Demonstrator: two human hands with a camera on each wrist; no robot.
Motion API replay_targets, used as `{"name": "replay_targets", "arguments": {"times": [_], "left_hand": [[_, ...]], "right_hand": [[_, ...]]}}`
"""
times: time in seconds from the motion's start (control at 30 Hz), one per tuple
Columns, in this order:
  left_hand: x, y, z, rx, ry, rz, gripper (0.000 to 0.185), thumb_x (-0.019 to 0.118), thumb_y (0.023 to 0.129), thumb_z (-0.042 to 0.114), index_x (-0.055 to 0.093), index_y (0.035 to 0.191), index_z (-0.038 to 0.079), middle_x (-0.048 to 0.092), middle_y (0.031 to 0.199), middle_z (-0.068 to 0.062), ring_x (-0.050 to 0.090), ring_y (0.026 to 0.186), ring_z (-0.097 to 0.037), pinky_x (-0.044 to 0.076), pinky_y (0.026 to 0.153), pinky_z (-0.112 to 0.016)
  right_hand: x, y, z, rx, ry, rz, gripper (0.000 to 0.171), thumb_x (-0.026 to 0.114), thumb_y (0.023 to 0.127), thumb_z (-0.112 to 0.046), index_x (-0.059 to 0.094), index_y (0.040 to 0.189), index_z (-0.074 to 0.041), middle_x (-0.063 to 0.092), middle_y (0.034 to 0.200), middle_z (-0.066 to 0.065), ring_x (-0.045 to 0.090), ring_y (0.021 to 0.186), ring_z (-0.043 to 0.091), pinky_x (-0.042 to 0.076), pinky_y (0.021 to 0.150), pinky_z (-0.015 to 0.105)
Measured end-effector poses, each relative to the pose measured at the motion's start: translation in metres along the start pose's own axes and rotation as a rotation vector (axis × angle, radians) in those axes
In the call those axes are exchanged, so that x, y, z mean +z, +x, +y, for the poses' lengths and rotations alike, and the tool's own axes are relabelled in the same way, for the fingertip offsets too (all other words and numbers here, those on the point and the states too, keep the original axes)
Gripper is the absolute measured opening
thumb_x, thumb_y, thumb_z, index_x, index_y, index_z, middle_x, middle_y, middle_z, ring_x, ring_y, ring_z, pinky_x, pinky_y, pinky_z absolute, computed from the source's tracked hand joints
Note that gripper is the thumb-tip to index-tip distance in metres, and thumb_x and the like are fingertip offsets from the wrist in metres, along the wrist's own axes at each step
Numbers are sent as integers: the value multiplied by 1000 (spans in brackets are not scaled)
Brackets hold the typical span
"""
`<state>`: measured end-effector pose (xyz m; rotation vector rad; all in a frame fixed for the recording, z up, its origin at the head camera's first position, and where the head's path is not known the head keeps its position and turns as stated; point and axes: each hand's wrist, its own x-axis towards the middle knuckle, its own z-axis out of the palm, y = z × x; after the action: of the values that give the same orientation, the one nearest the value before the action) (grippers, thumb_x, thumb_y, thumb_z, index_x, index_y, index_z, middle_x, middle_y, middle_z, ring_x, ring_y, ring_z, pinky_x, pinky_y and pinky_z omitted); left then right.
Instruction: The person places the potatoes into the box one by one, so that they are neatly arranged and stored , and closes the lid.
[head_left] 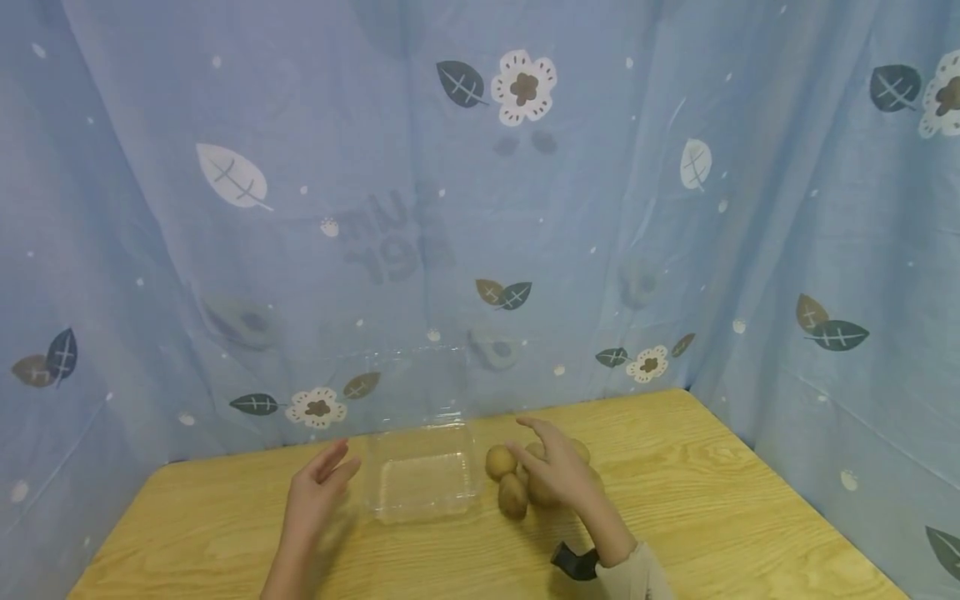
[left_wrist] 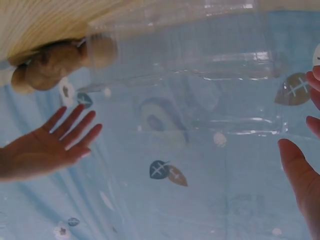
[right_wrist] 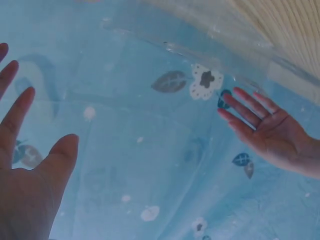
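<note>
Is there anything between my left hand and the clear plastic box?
Nothing visible: the left hand is open just left of the clear box, with only bare table between. The kiwis lie on the box's far side.

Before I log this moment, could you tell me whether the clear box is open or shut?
Open: the box has its lid raised against the curtain, and its tray looks empty.

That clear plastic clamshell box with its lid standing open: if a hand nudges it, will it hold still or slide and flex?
The clamshell box looks thin and empty, so probably light and apt to slide on the smooth wooden table. Its upright lid may wobble or tip it backward. The walls likely flex under a squeeze.
</note>
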<state>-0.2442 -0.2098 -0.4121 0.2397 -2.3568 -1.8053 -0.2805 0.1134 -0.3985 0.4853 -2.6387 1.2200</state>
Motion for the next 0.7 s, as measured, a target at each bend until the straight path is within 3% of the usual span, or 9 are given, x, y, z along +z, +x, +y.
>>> {"name": "replay_targets", "arguments": {"times": [0.2, 0.3, 0.4, 0.47, 0.6, 0.7], "left_hand": [[5, -1, -9, -7, 122, 24, 57, 58, 89, 33, 44, 133, 1, 44, 134, -18, 47, 118, -36, 47, 92, -43], [8, -2, -14, -14, 148, 36, 52, 57, 89, 28, 46, 129, -4, 47, 130, -22, 48, 116, -38, 48, 90, -44], [10, -2, -17, -38, 118, 32, 48, 55, 90, 20, 46, 128, -8, 48, 128, -25, 49, 115, -38, 51, 87, -40], [11, -1, -19, -59, 65, 21, 46, 54, 90, 16, 45, 128, -10, 47, 128, -27, 50, 114, -38, 52, 85, -37], [14, 3, -22, -71, 27, 0, 47, 54, 91, 18, 45, 127, -11, 49, 125, -28, 52, 112, -38, 54, 83, -36], [17, 7, -23, -71, 20, -2, 46, 54, 91, 18, 47, 126, -10, 52, 122, -27, 55, 109, -36, 54, 81, -35]], "right_hand": [[7, 4, 9, -29, -41, 0, 49, 57, 88, -39, 51, 127, -9, 52, 128, 12, 50, 114, 30, 41, 97, 49], [13, 6, 11, -52, -70, -30, 46, 59, 87, -35, 51, 126, -10, 59, 107, 11, 58, 85, 20, 49, 85, 41], [18, 9, 12, -74, -90, -70, 46, 60, 87, -32, 51, 125, -9, 58, 102, 10, 51, 64, 10, 50, 72, 31], [22, 12, 11, -93, -102, -83, 44, 61, 86, -28, 52, 124, -8, 58, 110, 11, 56, 71, 13, 51, 73, 32], [27, 18, 9, -138, -154, -82, 40, 64, 82, -19, 56, 118, -3, 57, 118, 14, 57, 102, 27, 48, 89, 43], [30, 25, 9, -125, -218, -98, 39, 67, 79, -18, 58, 114, -2, 59, 114, 15, 57, 102, 30, 48, 87, 44]]}}
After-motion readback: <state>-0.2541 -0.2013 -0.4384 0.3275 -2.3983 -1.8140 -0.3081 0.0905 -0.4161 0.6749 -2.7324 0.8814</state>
